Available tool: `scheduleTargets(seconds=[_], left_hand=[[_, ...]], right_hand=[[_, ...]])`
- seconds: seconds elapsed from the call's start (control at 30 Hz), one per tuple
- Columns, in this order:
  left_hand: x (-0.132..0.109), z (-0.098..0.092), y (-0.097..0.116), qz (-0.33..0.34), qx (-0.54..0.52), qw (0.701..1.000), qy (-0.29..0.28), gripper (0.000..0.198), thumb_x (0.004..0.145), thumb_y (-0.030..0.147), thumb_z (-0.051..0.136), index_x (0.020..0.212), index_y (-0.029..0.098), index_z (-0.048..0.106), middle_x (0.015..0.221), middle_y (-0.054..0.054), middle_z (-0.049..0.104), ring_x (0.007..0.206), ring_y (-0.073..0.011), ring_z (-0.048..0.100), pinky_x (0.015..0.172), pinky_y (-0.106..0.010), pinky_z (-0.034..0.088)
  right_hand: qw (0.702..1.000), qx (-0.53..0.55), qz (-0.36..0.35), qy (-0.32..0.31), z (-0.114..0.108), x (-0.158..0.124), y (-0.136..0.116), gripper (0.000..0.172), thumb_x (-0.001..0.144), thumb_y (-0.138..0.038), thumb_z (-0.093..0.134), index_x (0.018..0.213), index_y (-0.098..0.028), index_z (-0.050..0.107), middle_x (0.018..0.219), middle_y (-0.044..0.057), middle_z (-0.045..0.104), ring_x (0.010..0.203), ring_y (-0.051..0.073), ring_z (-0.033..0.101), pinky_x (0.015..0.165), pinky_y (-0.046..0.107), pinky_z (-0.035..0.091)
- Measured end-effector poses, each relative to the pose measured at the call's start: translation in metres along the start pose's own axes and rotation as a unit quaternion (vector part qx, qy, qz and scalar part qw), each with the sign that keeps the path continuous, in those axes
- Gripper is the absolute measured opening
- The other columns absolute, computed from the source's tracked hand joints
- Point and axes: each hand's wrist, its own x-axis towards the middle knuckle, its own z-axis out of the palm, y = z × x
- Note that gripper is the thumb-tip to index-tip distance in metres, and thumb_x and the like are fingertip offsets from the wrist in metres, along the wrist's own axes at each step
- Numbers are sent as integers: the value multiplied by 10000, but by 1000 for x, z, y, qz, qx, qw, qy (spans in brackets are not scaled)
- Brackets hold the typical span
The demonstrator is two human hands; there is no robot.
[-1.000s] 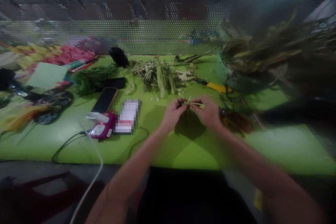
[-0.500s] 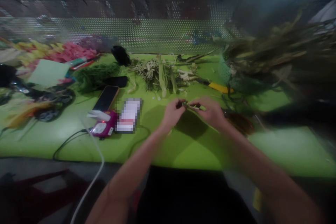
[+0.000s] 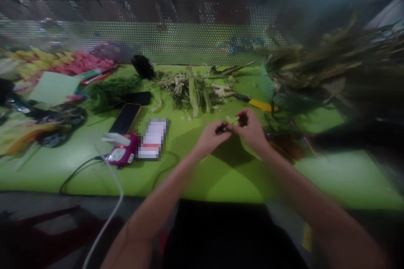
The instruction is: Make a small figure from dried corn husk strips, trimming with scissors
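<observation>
Above the green tabletop, my left hand (image 3: 212,135) and my right hand (image 3: 253,129) meet, fingers bent in a pinch. A small pale-green plant strip (image 3: 234,120) pokes up between them; the fingers hide much of it. Both hands seem closed on this piece. Just beyond them lies a heap of dried plant bits (image 3: 178,86), with a long pale husk-like leaf (image 3: 193,92) on top. Right of the heap rests a tool with a yellow handle (image 3: 261,105), perhaps a knife; its dark front end reaches toward the scraps.
A green basket (image 3: 268,82) overflowing with dry leaves (image 3: 318,59) stands at right. To my left are a phone with a lit screen (image 3: 154,138), a dark phone (image 3: 125,118), a purple plug adapter (image 3: 122,151) with a white cable (image 3: 118,201), and green fibre (image 3: 110,90). A perforated metal panel (image 3: 189,42) borders the back.
My right hand has turned upward and shifted slightly, its fingers nearer my left. The pale strip now stands up between the fingers. The view has moved slightly.
</observation>
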Motion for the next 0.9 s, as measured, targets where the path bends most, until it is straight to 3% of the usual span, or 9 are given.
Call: scheduleTargets(seconds=[0.13,0.4,0.63,0.77,0.9], left_hand=[[1,2,0,-3,-7,1000,6,176,791,327,696,877,178,660,888,-32,664,862,-179,575,826,-331,426],[3,1,-11,-65,-97,993,27,178,813,349,683,847,174,685,848,-28,678,821,-156,575,827,-323,427],[5,-1,-15,-78,-155,984,40,184,752,308,745,852,181,657,818,-21,650,779,-140,578,794,-315,450],[6,0,-16,-77,-129,987,63,226,709,250,768,844,184,599,780,-2,616,738,-126,566,749,-304,449],[7,0,-17,-75,-70,993,65,237,690,207,753,834,178,567,770,3,598,709,-119,549,708,-295,437]], right_hand=[[996,72,24,-49,4,0,3,348,680,-472,811,778,-215,598,700,-31,584,654,136,540,620,283,460],[987,144,48,-46,3,0,3,282,677,-477,825,768,-236,711,820,21,730,786,184,666,782,371,561],[988,126,21,-90,-4,4,11,229,710,-434,817,861,-267,775,905,21,748,869,191,679,848,392,558],[990,74,-13,-117,-7,5,7,164,773,-423,773,864,-288,795,876,26,737,872,198,669,839,387,541],[990,67,-24,-124,-7,5,5,209,721,-448,814,781,-253,771,800,25,716,791,193,647,769,370,521]])
